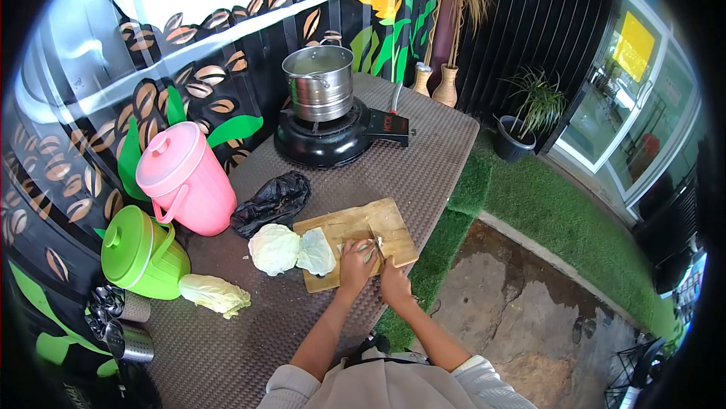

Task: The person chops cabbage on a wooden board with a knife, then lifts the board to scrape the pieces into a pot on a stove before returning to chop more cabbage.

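A wooden cutting board lies at the table's near right side. My right hand is closed round the handle of a knife, its blade pointing away over the board. Beside the blade, my left hand presses curled fingers onto pale cabbage, partly hidden beneath them. Small pale bits lie by the blade. A loose cabbage leaf overlaps the board's left edge, touching or nearly touching a round cabbage head on the table.
Behind the board, a steel pot stands on a black portable stove. A crumpled black plastic bag, pink lidded bucket, green lidded bucket, napa cabbage and cutlery holder are leftward. The table ends to my right.
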Motion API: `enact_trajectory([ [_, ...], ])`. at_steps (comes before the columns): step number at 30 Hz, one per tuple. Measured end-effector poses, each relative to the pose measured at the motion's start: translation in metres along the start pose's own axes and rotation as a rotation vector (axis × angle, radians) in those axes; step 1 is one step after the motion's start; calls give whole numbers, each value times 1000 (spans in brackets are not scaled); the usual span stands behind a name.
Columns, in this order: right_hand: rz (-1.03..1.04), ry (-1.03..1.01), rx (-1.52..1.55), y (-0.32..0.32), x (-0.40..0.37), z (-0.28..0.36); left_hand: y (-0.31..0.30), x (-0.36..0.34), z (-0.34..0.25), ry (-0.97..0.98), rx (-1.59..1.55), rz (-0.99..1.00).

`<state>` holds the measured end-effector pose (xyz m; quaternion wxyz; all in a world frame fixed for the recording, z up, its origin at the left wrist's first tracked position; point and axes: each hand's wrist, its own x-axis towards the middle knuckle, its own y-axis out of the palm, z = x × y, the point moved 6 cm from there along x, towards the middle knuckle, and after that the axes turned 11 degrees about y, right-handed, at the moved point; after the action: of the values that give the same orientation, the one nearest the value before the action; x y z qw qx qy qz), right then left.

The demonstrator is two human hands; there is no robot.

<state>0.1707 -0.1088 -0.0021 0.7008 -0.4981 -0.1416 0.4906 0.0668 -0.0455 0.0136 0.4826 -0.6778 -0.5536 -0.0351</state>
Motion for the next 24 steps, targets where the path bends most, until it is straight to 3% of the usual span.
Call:
enact_trajectory([
  [9, 103, -172, 56, -5, 17, 4, -2, 0, -2, 5, -9, -14],
  [11, -51, -140, 60, -3, 6, -3, -2, 0, -3, 5, -7, -14],
  [15, 2, -42, 8, -2, 5, 7, 0, -1, 0, 8, -35, -17],
  [17, 96, -92, 36, -6, 20, 12, -1, 1, -3, -3, -12, 2],
  [18, 48, -164, 99, -9, 25, 14, 0, 1, -2, -1, -11, 2],
  [22, 117, -160, 54, -4, 21, 5, -2, 0, -3, 19, 9, -12],
  [24, 68, -21, 8, -11, 2, 5, -1, 1, -3, 17, 20, -16],
])
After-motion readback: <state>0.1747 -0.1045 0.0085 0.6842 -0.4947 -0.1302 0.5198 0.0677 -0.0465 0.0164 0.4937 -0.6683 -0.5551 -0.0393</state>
